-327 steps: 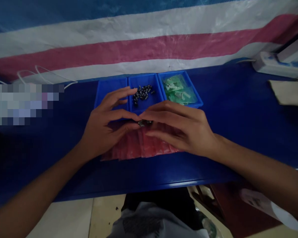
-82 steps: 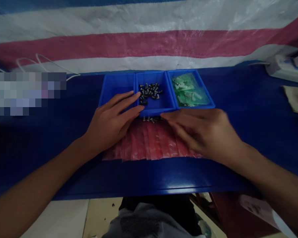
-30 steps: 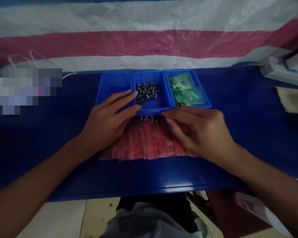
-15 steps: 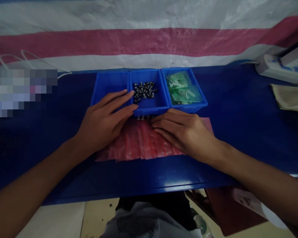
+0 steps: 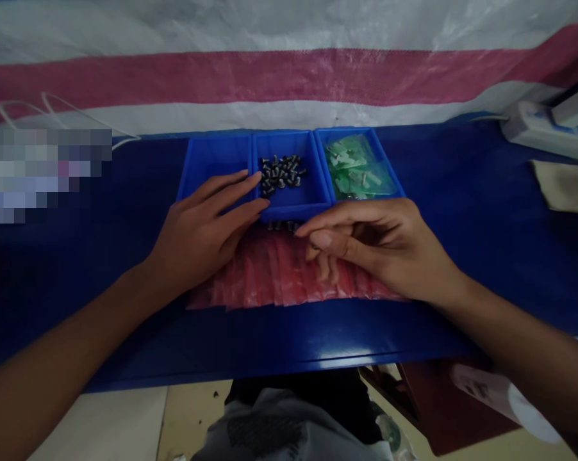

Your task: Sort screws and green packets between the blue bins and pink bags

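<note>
My left hand (image 5: 205,224) lies with fingers stretched out over the front rims of the left blue bin (image 5: 216,150) and the middle blue bin (image 5: 313,182), holding nothing I can see. Loose black screws (image 5: 282,173) are heaped in the middle bin. Several more screws (image 5: 278,225) stand in a row just before it, at the top of a fanned row of red plastic bags (image 5: 264,275). Above these bags, my right hand (image 5: 375,243) is turned thumb-side up, fingers curled. A tiny dark bit shows by its thumb tip, too small to make out.
To the right, a third blue bin (image 5: 389,169) holds green plastic bags (image 5: 354,169) with pale parts inside. A white device (image 5: 534,128) and a beige cloth (image 5: 565,186) are at the far right of the blue table (image 5: 270,339). A striped sheet (image 5: 289,77) hangs behind.
My right hand has lifted off the screws and rolled over so that its thumb side shows, fingers curling in. The left hand keeps its place.
</note>
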### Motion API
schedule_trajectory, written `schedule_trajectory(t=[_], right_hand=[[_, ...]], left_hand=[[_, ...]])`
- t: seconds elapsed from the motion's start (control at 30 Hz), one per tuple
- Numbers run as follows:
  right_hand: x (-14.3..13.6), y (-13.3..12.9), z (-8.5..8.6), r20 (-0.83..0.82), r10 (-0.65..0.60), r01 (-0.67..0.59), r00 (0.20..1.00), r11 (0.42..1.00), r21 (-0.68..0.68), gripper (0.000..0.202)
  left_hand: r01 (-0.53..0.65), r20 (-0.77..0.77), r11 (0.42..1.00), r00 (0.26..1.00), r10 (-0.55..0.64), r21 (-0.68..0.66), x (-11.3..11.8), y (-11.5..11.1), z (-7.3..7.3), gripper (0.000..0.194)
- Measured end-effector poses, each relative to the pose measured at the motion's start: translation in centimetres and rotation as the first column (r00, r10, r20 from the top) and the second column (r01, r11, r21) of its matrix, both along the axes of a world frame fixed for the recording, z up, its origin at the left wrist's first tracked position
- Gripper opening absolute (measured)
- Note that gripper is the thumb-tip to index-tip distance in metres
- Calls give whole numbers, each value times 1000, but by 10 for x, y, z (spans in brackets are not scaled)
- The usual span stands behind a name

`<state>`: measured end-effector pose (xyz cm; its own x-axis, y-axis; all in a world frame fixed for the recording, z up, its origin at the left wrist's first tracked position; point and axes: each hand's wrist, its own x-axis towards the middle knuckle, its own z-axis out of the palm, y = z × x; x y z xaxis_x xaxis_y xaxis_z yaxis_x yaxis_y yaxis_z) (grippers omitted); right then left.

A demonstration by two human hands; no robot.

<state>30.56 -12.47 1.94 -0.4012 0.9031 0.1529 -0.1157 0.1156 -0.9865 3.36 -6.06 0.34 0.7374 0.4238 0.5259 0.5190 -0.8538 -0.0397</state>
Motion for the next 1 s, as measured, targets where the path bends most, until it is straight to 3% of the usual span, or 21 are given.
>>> schedule_trajectory(t=[0.13,0.3,0.4,0.47,0.53,0.6,0.7,0.83,0.9,1.0], right_hand=[[-1,2,-4,8,89,-86,996,981,-172,18],[2,2,3,-119,-129,105,984,976,-191,21],[7,1,9,-66,-212,206,975,974,-96,16],[10,0,7,180,-312,284,933,944,166,15],[12,-1,1,447,-419,163,790,847,507,17],[11,0,-7,599,-474,-98,646,726,681,23],[8,2,-15,660,-509,-304,553,614,728,30],[7,0,-17,598,-594,-311,538,519,796,27],[6,-3,-17,581,-596,-310,554,500,808,26],[4,-7,-19,626,-564,-343,538,533,774,31]], left_hand=[[-16,4,998,1000,17,-62,-2,1,0,33],[-20,8,998,1000,21,-57,-1,0,0,31],[-12,1,999,1000,12,-43,-1,-1,0,31],[-22,-5,999,1000,22,-46,0,-1,0,30],[-39,-6,998,999,39,-54,0,-1,0,29],[-40,-1,997,999,40,-64,-1,0,-1,29],[-18,4,998,1000,18,-57,-2,0,-1,29],[0,-3,1000,1000,0,-16,-1,0,-2,28],[-1,1,1000,1000,1,-1,-1,0,-2,26],[-11,1,1000,1000,11,1,0,-1,-1,25]])
